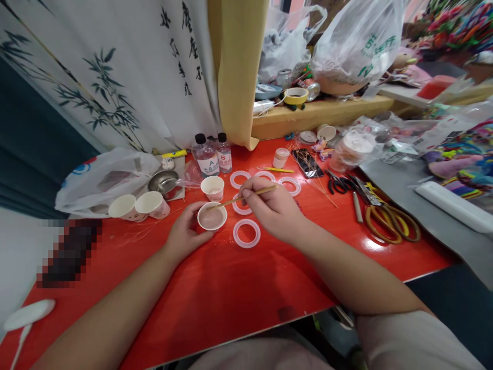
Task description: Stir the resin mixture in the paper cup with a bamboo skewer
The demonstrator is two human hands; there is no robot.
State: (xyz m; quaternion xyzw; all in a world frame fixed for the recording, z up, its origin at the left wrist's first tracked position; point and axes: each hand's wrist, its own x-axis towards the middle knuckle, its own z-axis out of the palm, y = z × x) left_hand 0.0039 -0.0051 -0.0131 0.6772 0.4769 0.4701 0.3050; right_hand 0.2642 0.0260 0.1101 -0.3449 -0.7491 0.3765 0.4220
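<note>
My left hand [185,234] is wrapped round a small white paper cup [212,216] of pinkish-brown liquid standing on the red table [215,293]. My right hand [274,209] pinches a thin wooden stick [246,196] whose tip dips into that cup. Several white ring moulds lie around my right hand; one ring mould [247,233] sits just below it and another ring mould [239,179] lies further back. A second paper cup [212,187] stands right behind the held one.
Two small bottles [206,156] labelled A and B stand at the back by the curtain. Two tipped cups [138,205], a metal bowl [163,181] and a plastic bag [103,180] lie left. Scissors [389,221] and pliers lie right, beside cluttered craft supplies.
</note>
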